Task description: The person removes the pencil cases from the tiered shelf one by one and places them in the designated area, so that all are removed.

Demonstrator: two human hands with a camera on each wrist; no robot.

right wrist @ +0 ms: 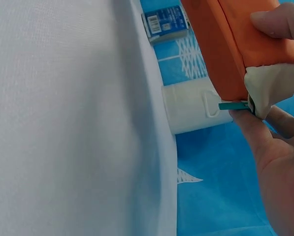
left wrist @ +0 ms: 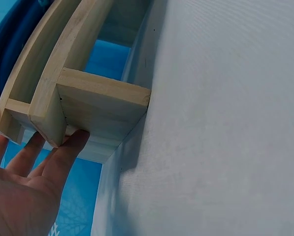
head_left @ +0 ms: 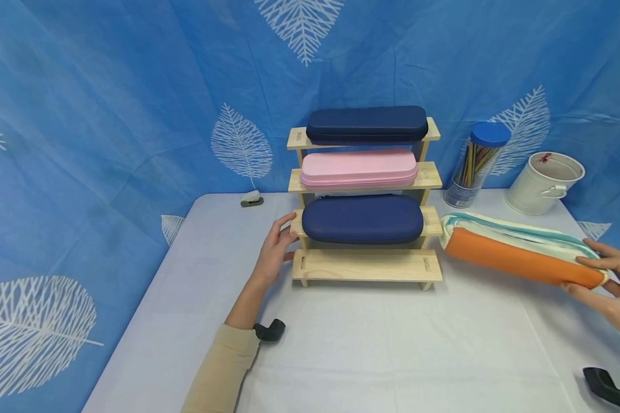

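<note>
My left hand is at the left end of a stepped wooden rack, its spread fingers touching the ends of the lower shelves. On the upper shelves lie a dark navy case, a pink case and a blue oval case; the lowest shelf is bare. To the right, my right hand grips the right end of an orange and cream pencil case with a teal zip. In the right wrist view, the thumb lies on its orange side.
Behind the pencil case stand a clear jar of pencils with a blue lid and a white metal bucket. A small stapler sits at the back left of the white table. Blue leaf-print cloth hangs behind.
</note>
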